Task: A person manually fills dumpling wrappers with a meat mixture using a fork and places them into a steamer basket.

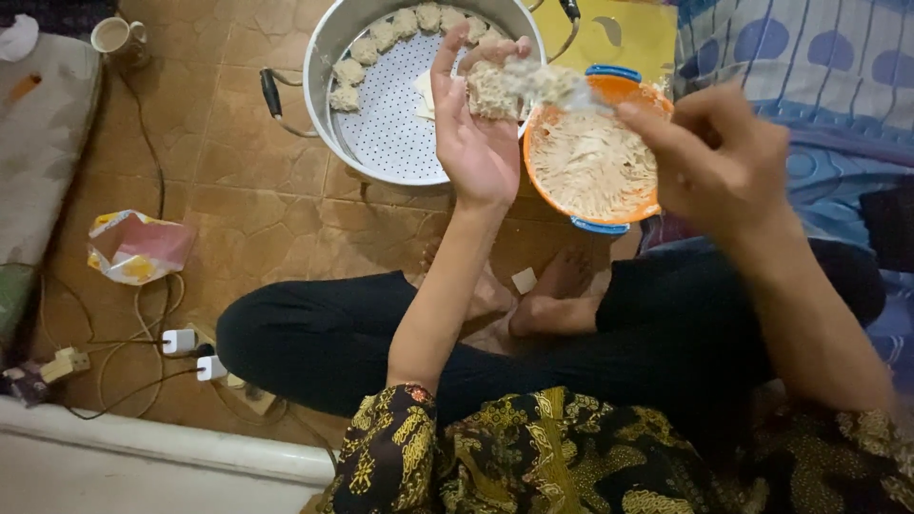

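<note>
The person is sitting cross-legged on a brown tiled floor [257, 205], looking down at both hands raised over the food. The left hand [481, 133] is turning palm-up with its fingers [446, 59] gently curled and slightly apart, cradling a half-formed dumpling [490, 90], a pale wrapper heaped with shredded filling, which is resting on the fingers just above the palm. The right hand [719, 157] is hovering just beside it, its fingers pressed together around something thin whose blurred end is meeting the dumpling; what that tool is cannot be told from the blur, though a smear of filling is showing at its tip.

Directly under the right hand, an orange bowl [541, 181] with blue handles is sitting on the floor, holding a mound of pale shredded filling [590, 162]. Touching it on the left is a large metal steamer pot [328, 57] with a perforated white tray inside, and finished dumplings [367, 49] are lining up along the tray's far rim in an arc, touching one another. A black-handled wire bail is hanging at the pot's side.

Further left on the floor, a crumpled pink and yellow bag [138, 247] is lying near a tangle of cables and white plugs [179, 341], well apart from the pot. A mug [116, 36] is standing near the top left corner beside a grey cushion [43, 143]. A blue patterned bedcover [819, 67] is spreading along the right side.
</note>
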